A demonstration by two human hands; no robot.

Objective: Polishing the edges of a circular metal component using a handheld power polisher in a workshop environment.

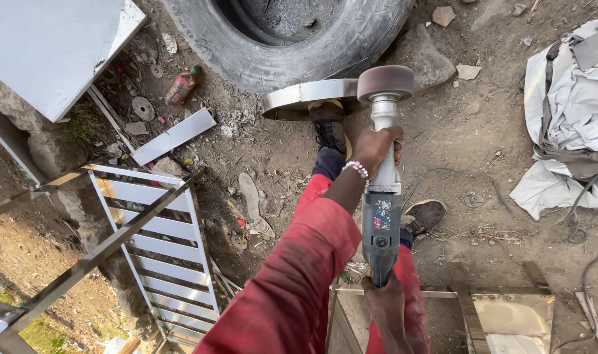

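Gripping a grey power polisher [381, 216] at the centre of the frame, the left hand [375, 147] is clamped round its neck and the right hand [383, 303] round its rear end. Its brown drum [385, 82] is held against a curved metal piece [305, 97] pinned under a shoe [328, 124]. An orange bottle [183, 85], contents unclear, lies at upper left beside a tyre [292, 46].

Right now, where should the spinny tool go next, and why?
Probably down a little. The polishing wheel sits at the edge of the shiny metal piece, which a boot pins against the tire. The left hand and the right hand both grip the grinder.
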